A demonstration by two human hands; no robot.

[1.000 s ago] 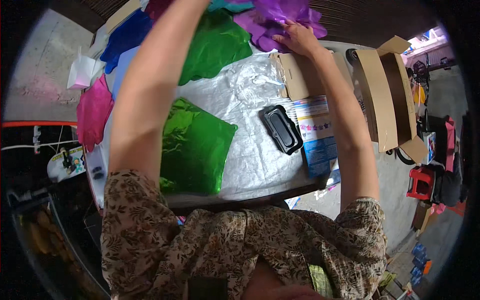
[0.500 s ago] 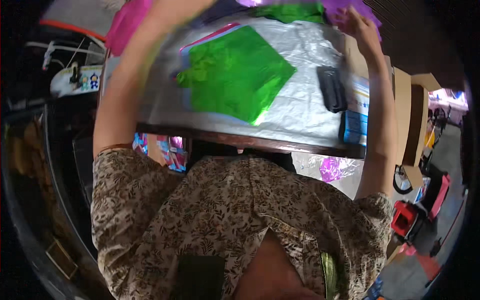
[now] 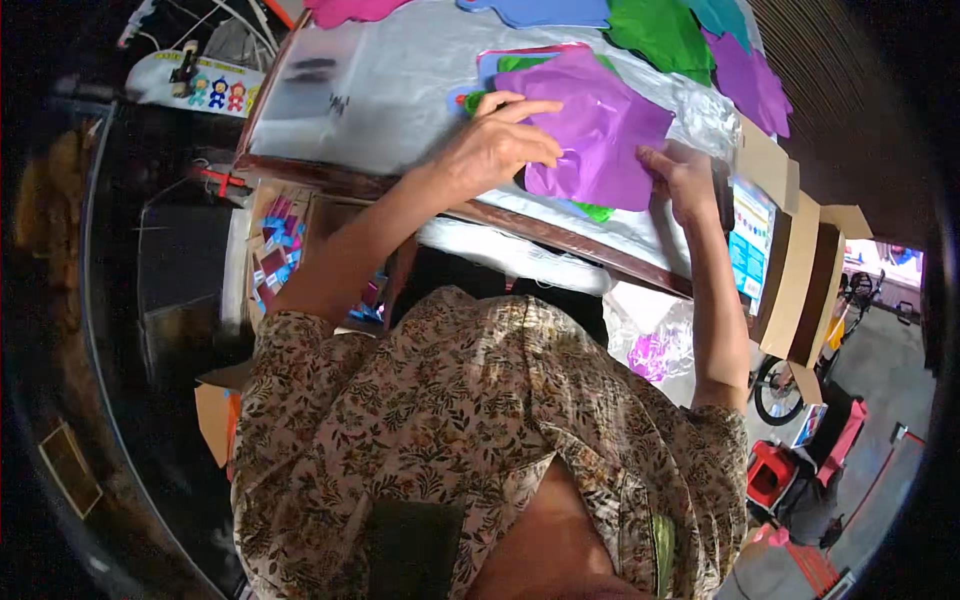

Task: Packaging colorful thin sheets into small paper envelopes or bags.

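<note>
A flat purple foil balloon (image 3: 600, 130) lies over a green foil balloon (image 3: 598, 212), of which only edges show. Pink and blue edges stick out beneath them at the far side. My right hand (image 3: 682, 180) pinches the right edge of the purple balloon, thumb on top. Over its left edge is my left hand (image 3: 505, 140), fingers apart and slightly bent. Whether its fingertips touch the foil is hard to tell.
Further flat balloons in pink (image 3: 355, 10), blue (image 3: 545, 10), green (image 3: 660, 40) and purple (image 3: 750, 85) line the table's far edge. Silvery plastic covers the table (image 3: 390, 100). Cardboard boxes (image 3: 800, 270) stand at the right. Below the table's left is a box of colourful packets (image 3: 280, 240).
Both hands have come back toward me from the table's far side. A purple balloon now covers the green one, held by my right hand.
</note>
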